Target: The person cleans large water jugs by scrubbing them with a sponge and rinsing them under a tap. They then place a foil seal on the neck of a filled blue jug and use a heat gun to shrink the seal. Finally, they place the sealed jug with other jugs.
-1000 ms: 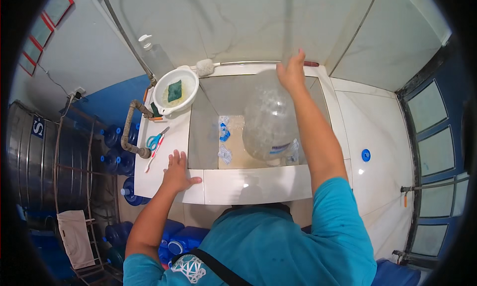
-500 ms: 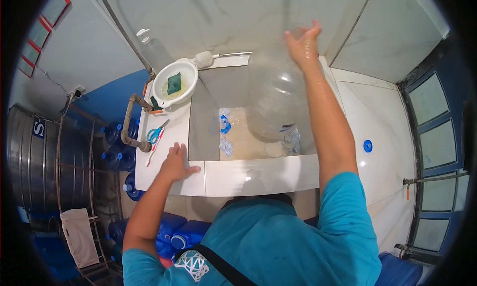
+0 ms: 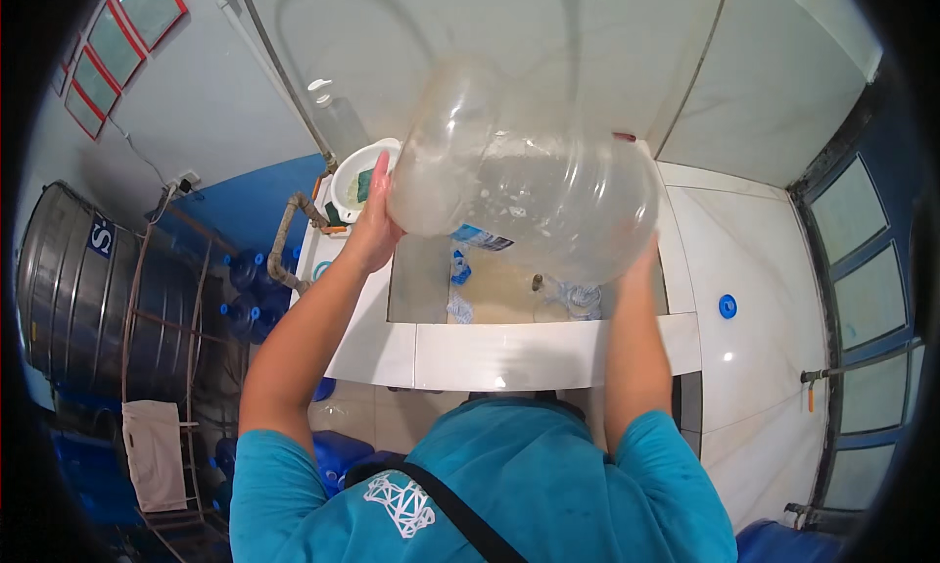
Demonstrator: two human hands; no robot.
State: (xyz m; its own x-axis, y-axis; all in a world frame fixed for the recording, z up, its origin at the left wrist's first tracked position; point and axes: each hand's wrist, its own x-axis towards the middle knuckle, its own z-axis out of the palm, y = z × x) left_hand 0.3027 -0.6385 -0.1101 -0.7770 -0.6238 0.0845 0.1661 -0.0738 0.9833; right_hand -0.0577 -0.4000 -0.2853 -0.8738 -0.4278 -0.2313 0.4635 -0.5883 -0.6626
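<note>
A large clear water jug [image 3: 558,186] lies on its side in the air above the tiled basin [image 3: 539,352], held between my two hands. My left hand [image 3: 375,220] presses its palm and fingers against the jug's left end. At the other end my right hand [image 3: 641,261] supports the jug from the near side; most of its fingers are hidden. Small blotches show on the jug's wall, with a blue-and-white label [image 3: 482,237] on its near side. Below it, crumpled striped wrappers [image 3: 578,299] and a blue scrap [image 3: 460,266] lie on the basin floor.
A white bowl [image 3: 340,189] with a green scouring pad [image 3: 364,184] stands at the basin's far left corner, near a rusty pipe [image 3: 284,238] and a clear bottle [image 3: 338,117]. A blue cap [image 3: 728,306] lies on the right counter. A steel tank [image 3: 73,279] fills the left side.
The jug has come up out of the basin and turned from upright to sideways. My left hand has left the counter edge for the jug; my right hand has moved down and nearer.
</note>
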